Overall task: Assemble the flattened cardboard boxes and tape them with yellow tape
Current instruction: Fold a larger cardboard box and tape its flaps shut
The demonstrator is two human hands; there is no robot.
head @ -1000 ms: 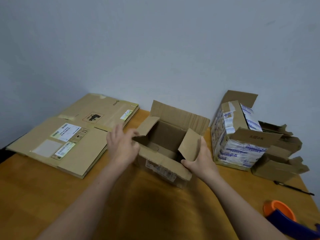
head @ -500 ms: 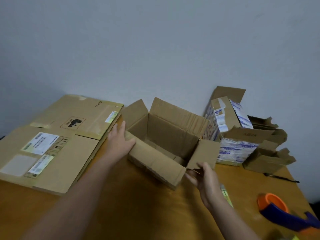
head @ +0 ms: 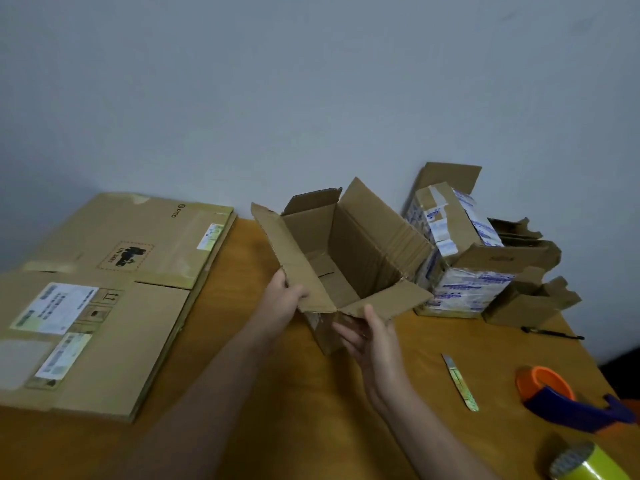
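An open brown cardboard box [head: 349, 258] stands in the middle of the wooden table [head: 263, 403], its four top flaps spread out and its inside empty. My left hand [head: 282, 299] grips the near end of the long left flap. My right hand [head: 367, 336] holds the box's near corner wall, thumb up against the short front flap. Two flattened boxes [head: 104, 292] with shipping labels lie stacked at the left. A roll of yellow tape [head: 585, 462] sits at the bottom right corner.
An orange and blue tape dispenser [head: 561, 396] lies at the right, a utility knife [head: 459, 381] nearer the middle. Behind them stand a taped box with blue print [head: 460, 258], small torn boxes [head: 530, 299] and a black pen [head: 552, 333]. A grey wall backs the table.
The box has turned and its flaps have opened outward. My left hand went from the box's side to the left flap; my right hand shifted from the right flap to the near corner.
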